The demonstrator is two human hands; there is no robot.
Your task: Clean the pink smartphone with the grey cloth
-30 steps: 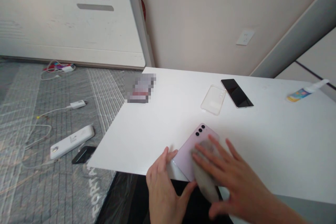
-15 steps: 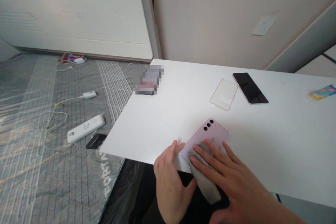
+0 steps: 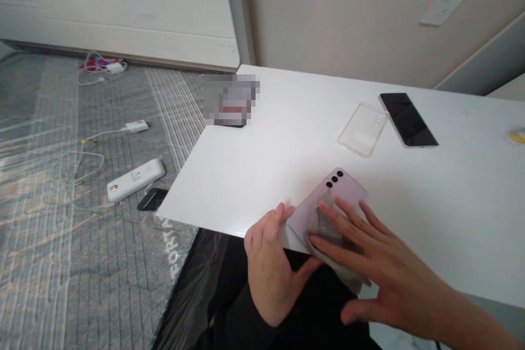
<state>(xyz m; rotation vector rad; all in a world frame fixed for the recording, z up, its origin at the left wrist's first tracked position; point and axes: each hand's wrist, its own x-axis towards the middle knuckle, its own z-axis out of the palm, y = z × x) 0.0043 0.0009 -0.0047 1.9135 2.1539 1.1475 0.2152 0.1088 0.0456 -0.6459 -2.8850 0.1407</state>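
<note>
A pink-lilac phone [image 3: 308, 205] lies face down at the white table's near edge, its three black camera lenses pointing away from me. My left hand [image 3: 271, 262] holds the phone at its left near corner, fingers bent against the side and thumb stretched below the table edge. Over the phone's lower back is a grey cloth [image 3: 324, 221], which drapes off the table edge. My right hand [image 3: 369, 254] keeps this cloth pressed to the phone under spread fingers, its thumb away from the cloth. The phone's lower right part is hidden by the cloth and fingers.
Farther back on the table [image 3: 459, 202] lie a clear phone case [image 3: 361, 130] and a dark-screened phone [image 3: 409, 120]. A blurred-out flat item [image 3: 235, 104] sits at the far left corner. On the floor are a white power bank [image 3: 136, 179], a small black device [image 3: 151, 199] and cables.
My right hand and the cloth have shifted right across the phone's back, with the fingers higher up on it. The left hand stays at the corner. The whole view has tilted down slightly.
</note>
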